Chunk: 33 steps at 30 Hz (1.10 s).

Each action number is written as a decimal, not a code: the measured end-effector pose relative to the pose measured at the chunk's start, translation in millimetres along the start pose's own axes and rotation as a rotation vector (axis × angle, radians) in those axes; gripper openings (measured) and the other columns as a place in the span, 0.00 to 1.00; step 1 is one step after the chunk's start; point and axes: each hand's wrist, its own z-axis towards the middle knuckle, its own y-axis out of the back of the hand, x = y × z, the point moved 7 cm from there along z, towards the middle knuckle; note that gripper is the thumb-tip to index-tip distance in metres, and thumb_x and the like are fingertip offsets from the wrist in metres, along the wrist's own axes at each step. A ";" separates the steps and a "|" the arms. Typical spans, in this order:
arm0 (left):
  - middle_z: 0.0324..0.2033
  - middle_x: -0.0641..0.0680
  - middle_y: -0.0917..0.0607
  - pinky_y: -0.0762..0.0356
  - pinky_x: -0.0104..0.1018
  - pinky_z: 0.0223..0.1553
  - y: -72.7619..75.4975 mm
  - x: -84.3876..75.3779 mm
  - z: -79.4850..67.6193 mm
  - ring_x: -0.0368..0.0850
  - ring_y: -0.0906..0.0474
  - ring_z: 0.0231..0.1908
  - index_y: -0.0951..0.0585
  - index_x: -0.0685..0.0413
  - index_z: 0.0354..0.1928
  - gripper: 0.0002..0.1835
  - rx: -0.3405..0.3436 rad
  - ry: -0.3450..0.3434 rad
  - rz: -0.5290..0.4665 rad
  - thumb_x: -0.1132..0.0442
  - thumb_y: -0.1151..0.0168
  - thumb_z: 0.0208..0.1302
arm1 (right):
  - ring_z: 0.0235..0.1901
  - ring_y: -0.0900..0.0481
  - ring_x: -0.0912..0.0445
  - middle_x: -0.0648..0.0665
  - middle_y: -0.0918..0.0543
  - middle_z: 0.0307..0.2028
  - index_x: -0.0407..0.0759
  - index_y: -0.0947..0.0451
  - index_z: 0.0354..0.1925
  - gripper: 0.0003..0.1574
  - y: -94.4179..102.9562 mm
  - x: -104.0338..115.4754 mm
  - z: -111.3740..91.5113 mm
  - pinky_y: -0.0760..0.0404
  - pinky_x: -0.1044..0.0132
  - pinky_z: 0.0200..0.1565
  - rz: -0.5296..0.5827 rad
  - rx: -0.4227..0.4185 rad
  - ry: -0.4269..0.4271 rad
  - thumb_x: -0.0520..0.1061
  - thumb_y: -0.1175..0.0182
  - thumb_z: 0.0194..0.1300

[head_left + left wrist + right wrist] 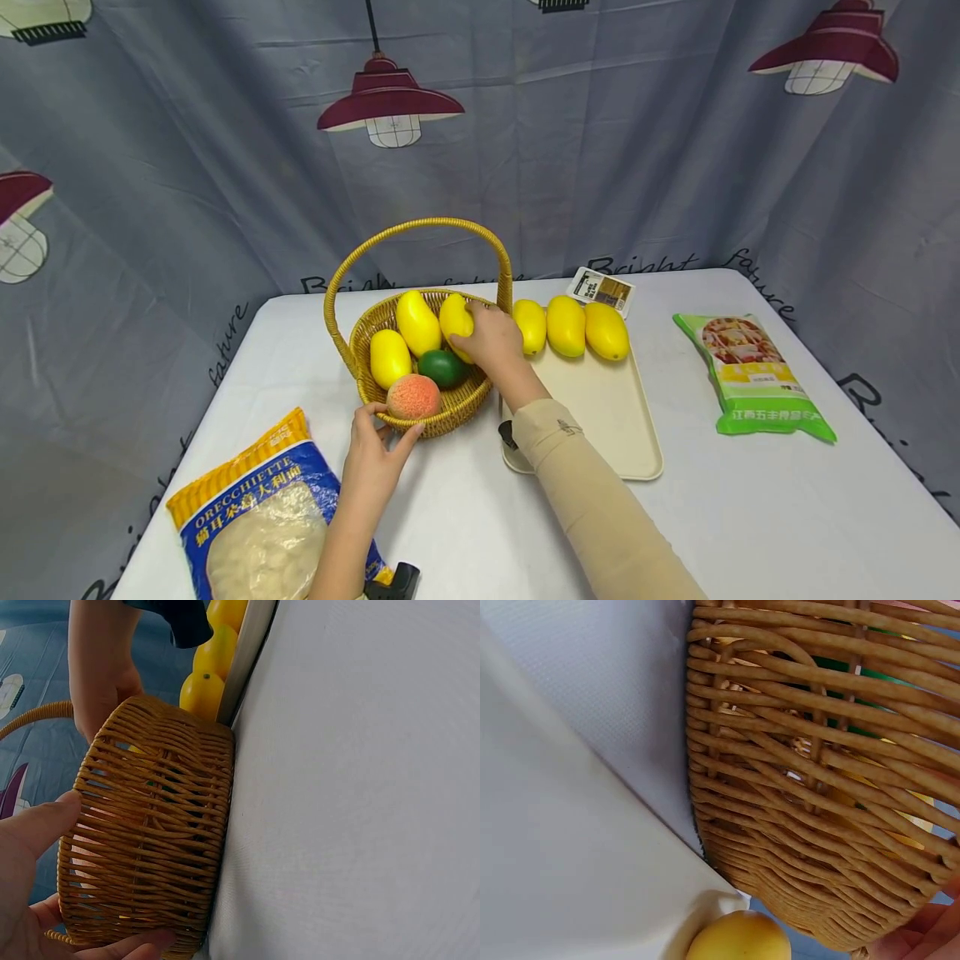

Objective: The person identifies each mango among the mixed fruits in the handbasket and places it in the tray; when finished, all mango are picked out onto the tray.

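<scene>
The right hand (495,337) holds a yellow mango (454,317) inside the wicker basket (459,420); the left hand (373,457) grips the basket's near side.

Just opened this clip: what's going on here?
A person's left hand grips the near rim of a wicker basket while the right hand holds a yellow mango in it, toward its right side. Two other mangoes, a peach and a dark green fruit also sit in the basket. Three more mangoes lie in a row at the far end of the cream tray beside it. An orecchiette bag lies to the left.
</scene>
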 end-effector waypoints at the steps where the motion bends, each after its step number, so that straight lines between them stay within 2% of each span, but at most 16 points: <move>1: 0.62 0.65 0.36 0.27 0.56 0.54 -0.1 -0.1 -0.1 0.62 0.27 0.58 0.42 0.56 0.60 0.35 0.001 -0.001 0.000 0.46 0.35 0.62 | 0.52 0.23 0.44 0.40 0.22 0.57 0.48 0.30 0.65 0.42 1.6 -0.1 -0.7 0.23 0.51 0.52 0.018 -0.008 0.002 0.63 0.33 0.57; 13: 0.61 0.65 0.36 0.27 0.55 0.54 0.8 -1.8 -0.5 0.62 0.27 0.57 0.42 0.56 0.59 0.35 -0.004 -0.009 0.002 0.46 0.35 0.62 | 0.48 0.22 0.45 0.42 0.21 0.54 0.48 0.28 0.62 0.40 26.2 -8.1 -15.2 0.22 0.51 0.46 0.172 -0.091 0.014 0.63 0.33 0.56; 18: 0.61 0.65 0.36 0.27 0.55 0.54 -0.3 -0.2 -0.3 0.62 0.27 0.58 0.42 0.56 0.60 0.36 0.002 0.002 0.008 0.45 0.36 0.62 | 0.50 0.23 0.44 0.43 0.21 0.55 0.49 0.29 0.62 0.40 40.9 -13.6 -24.4 0.24 0.49 0.48 0.227 -0.117 0.002 0.63 0.33 0.56; 25: 0.61 0.65 0.36 0.27 0.55 0.54 -0.6 0.8 -0.2 0.61 0.28 0.58 0.42 0.56 0.60 0.36 0.014 0.012 0.007 0.44 0.36 0.62 | 0.51 0.25 0.45 0.44 0.22 0.57 0.49 0.29 0.63 0.40 62.5 -18.4 -43.9 0.25 0.50 0.50 0.311 -0.126 -0.006 0.62 0.33 0.56; 33: 0.61 0.65 0.36 0.27 0.56 0.53 -0.8 0.2 1.3 0.61 0.28 0.58 0.43 0.56 0.60 0.37 0.019 0.017 0.015 0.43 0.36 0.62 | 0.44 0.23 0.48 0.41 0.21 0.51 0.49 0.29 0.62 0.40 84.4 -38.2 -71.7 0.23 0.55 0.42 0.406 -0.170 -0.031 0.60 0.31 0.55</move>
